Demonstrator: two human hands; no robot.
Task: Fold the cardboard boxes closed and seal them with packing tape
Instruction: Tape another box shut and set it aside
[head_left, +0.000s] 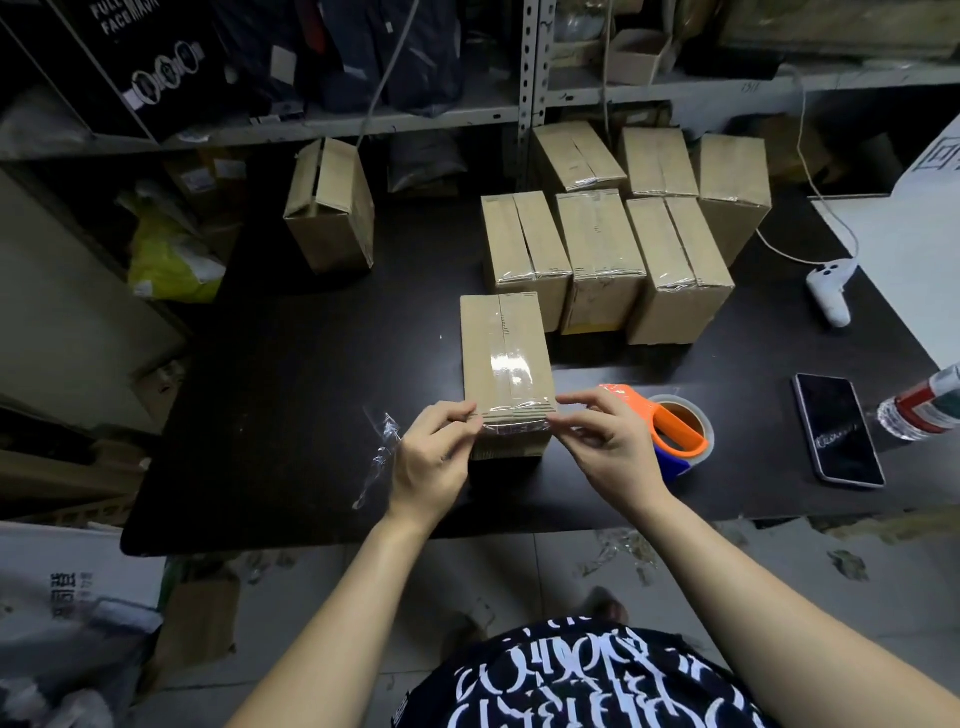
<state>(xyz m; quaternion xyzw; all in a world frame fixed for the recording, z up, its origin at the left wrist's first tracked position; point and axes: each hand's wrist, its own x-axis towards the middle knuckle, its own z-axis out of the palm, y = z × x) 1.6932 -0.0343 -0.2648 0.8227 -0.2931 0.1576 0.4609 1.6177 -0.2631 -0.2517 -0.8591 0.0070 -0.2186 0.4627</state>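
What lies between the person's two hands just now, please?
In the head view, the near end of the cardboard box lies between the left hand and the right hand; a strip of clear tape spans it, each hand pinching one end.

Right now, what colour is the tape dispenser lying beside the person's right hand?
Orange, with a blue part at its near end: the tape dispenser shows best in the head view.

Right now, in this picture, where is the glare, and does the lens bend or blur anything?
Head view: strong glare on the tape atop the nearest box. Head view: the black table is dim, the shelves behind dimmer. Head view: the wide lens makes the back boxes fan outward. Head view: left hand and right hand look sharp, without motion blur.
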